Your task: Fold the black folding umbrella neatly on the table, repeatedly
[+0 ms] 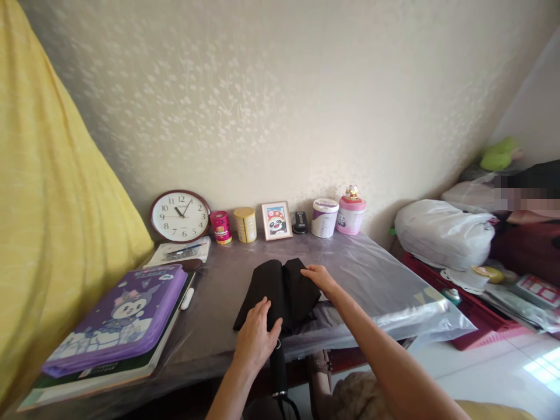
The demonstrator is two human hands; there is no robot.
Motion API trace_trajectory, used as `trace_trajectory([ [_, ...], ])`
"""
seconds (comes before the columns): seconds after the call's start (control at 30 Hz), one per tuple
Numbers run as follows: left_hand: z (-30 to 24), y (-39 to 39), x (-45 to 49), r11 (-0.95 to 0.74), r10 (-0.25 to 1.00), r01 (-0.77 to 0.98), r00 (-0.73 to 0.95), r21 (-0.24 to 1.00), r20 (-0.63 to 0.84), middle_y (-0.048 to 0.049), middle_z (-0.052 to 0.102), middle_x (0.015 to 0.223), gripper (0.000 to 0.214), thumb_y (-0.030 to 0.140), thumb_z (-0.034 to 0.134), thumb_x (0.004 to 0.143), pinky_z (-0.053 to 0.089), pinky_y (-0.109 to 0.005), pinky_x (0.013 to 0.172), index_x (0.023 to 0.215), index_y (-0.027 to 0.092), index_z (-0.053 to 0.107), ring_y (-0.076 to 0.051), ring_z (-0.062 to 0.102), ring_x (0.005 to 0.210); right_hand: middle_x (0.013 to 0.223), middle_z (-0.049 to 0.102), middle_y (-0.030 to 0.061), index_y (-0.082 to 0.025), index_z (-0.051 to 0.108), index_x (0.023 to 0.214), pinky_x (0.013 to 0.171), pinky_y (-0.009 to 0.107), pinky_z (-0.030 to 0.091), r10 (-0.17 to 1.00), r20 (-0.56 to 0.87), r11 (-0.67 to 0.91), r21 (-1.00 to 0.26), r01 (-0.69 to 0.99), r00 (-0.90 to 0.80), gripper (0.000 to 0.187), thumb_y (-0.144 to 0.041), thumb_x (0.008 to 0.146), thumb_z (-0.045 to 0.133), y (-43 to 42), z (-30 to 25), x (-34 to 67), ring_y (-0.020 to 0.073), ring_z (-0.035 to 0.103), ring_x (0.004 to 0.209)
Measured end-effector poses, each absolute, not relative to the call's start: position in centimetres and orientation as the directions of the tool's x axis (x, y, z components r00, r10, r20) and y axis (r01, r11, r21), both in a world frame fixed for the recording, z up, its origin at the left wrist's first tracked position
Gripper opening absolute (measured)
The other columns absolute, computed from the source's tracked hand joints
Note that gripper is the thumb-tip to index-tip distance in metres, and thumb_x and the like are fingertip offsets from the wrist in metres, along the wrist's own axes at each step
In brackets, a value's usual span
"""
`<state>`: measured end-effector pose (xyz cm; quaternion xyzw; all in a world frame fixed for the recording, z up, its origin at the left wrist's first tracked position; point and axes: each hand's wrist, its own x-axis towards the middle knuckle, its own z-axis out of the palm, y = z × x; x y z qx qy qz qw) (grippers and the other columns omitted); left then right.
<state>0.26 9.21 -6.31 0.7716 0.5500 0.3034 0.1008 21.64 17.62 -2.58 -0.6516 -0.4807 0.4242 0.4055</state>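
A black folding umbrella (pixel 271 286) lies on the plastic-covered table, its cloth loosely folded and partly spread. The umbrella's black handle (pixel 278 367) points toward me past the table's front edge, with a wrist strap hanging from its end. Across the lower left of the cloth rests my left hand (pixel 259 333), fingers lying flat and thumb apart near the top of the handle. My right hand (pixel 321 279) pinches the right-hand edge of the cloth between thumb and fingers. The fingertips' undersides are hidden.
A purple cartoon folder (pixel 118 315) lies on books at the left. Along the wall stand a round clock (pixel 180 216), several tins and tubs (pixel 245 224), and a framed panda picture (pixel 276 221). White plastic bags (pixel 444 233) and red boxes are right of the table.
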Motion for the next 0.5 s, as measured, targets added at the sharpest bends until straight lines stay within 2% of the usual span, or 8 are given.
trace_trajectory([
  [0.1, -6.6, 9.3, 0.4, -0.380, 0.908, 0.786, 0.218, 0.487, 0.358, -0.0111, 0.054, 0.127, 0.041, 0.034, 0.046, 0.081, 0.043, -0.039, 0.096, 0.116, 0.013, 0.054, -0.024, 0.050, 0.116, 0.058, 0.061, -0.0009, -0.013, 0.064, 0.075, 0.048, 0.018, 0.040, 0.982, -0.142, -0.161, -0.973, 0.166, 0.125, 0.014, -0.025, 0.075, 0.057, 17.4, -1.9, 21.0, 0.0090, 0.054, 0.050],
  [0.2, -6.7, 9.3, 0.6, -0.379, 0.909, 0.790, 0.222, 0.482, 0.352, -0.0109, 0.053, 0.128, 0.043, 0.033, 0.045, 0.081, 0.042, -0.040, 0.097, 0.118, 0.013, 0.053, -0.024, 0.049, 0.117, 0.057, 0.061, -0.0015, -0.012, 0.064, 0.080, 0.045, 0.017, 0.039, 0.989, -0.119, -0.130, -0.983, 0.129, 0.084, 0.015, -0.025, 0.075, 0.058, 17.2, -1.3, 19.7, 0.0082, 0.052, 0.049],
  [0.4, -6.7, 9.3, 0.7, -0.344, 0.929, 0.822, 0.230, 0.453, 0.289, -0.0102, 0.050, 0.131, 0.046, 0.033, 0.040, 0.083, 0.038, -0.034, 0.101, 0.122, 0.011, 0.051, -0.021, 0.045, 0.121, 0.048, 0.049, -0.0078, -0.014, 0.059, 0.078, 0.039, 0.016, 0.036, 0.998, -0.050, -0.055, -0.987, 0.150, 0.041, 0.009, -0.022, 0.075, 0.056, 17.6, -0.8, 16.4, 0.0061, 0.046, 0.042],
  [0.5, -6.7, 9.4, 0.7, -0.345, 0.930, 0.827, 0.237, 0.443, 0.280, -0.0113, 0.049, 0.132, 0.047, 0.033, 0.040, 0.083, 0.037, -0.034, 0.101, 0.122, 0.009, 0.051, -0.022, 0.044, 0.121, 0.050, 0.050, -0.0076, -0.014, 0.057, 0.083, 0.039, 0.017, 0.039, 0.998, -0.055, -0.061, -0.982, 0.178, 0.037, 0.010, -0.019, 0.075, 0.056, 18.1, -1.0, 14.9, 0.0073, 0.048, 0.041],
])
